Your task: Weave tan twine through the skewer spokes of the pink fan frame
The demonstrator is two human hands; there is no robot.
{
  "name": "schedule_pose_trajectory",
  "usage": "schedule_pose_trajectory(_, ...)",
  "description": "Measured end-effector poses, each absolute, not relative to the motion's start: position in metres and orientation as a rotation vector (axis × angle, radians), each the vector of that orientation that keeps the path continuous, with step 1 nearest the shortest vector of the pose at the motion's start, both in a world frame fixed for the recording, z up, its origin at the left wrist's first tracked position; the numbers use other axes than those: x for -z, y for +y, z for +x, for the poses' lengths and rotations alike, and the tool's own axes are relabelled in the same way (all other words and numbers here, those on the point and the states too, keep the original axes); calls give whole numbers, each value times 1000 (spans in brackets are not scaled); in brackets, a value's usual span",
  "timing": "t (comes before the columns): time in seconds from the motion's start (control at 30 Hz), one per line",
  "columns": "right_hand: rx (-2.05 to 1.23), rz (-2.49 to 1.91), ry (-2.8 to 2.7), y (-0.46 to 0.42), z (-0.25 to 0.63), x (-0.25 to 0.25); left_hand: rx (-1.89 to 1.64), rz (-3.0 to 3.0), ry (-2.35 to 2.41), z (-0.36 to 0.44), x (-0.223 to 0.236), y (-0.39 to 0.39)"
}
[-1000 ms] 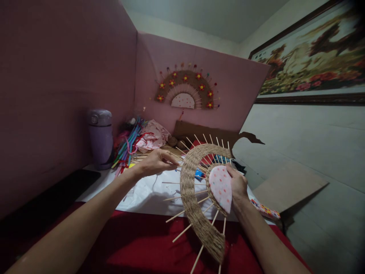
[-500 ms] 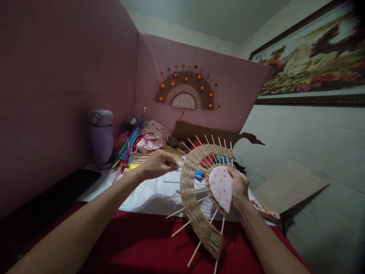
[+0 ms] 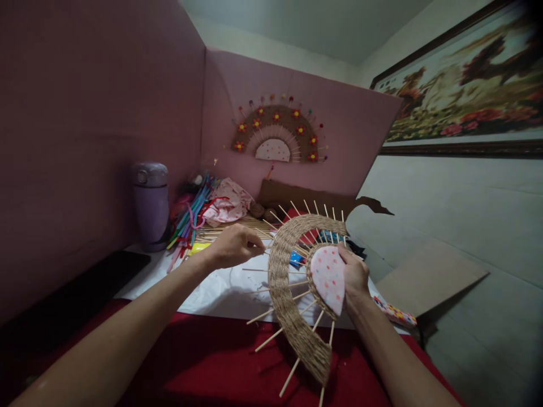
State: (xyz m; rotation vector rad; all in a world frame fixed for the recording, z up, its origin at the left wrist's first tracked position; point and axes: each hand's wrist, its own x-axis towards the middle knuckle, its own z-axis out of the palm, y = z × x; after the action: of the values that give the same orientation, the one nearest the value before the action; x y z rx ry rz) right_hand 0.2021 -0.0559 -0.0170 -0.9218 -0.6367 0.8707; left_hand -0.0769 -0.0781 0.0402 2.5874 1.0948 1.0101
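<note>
My right hand (image 3: 357, 274) grips the flat edge of a half-round piece covered in pink-dotted white fabric (image 3: 328, 277). Thin wooden sticks (image 3: 271, 339) fan out from this piece. They run through a wide arch of woven brown cord (image 3: 280, 282), and their bare ends stick out past its outer rim. The whole woven fan is held up, tilted, above the table. At its left side, my left hand (image 3: 237, 246) is closed, thumb and fingertips pinching at the end of one stick. The fingers of my right hand behind the fan are hidden.
A finished-looking fan with red flowers (image 3: 276, 117) hangs on the pink board (image 3: 348, 124). At the left stand a purple bottle (image 3: 151, 209) and colourful pipe cleaners (image 3: 190, 212). Dotted cloth (image 3: 229, 200) and cord balls (image 3: 270, 215) lie behind. White paper (image 3: 212, 294) covers part of the red tablecloth (image 3: 190, 356).
Almost nothing differs. Both hands and the woven fan stay in place, with only a very slight shift of the left fingers.
</note>
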Motion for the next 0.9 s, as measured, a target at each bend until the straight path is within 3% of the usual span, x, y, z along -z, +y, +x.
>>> schedule_pose_trajectory(0.9, -858, -925, -579, -56, 201, 17, -1139, 2695, 1096, -73, -36, -80)
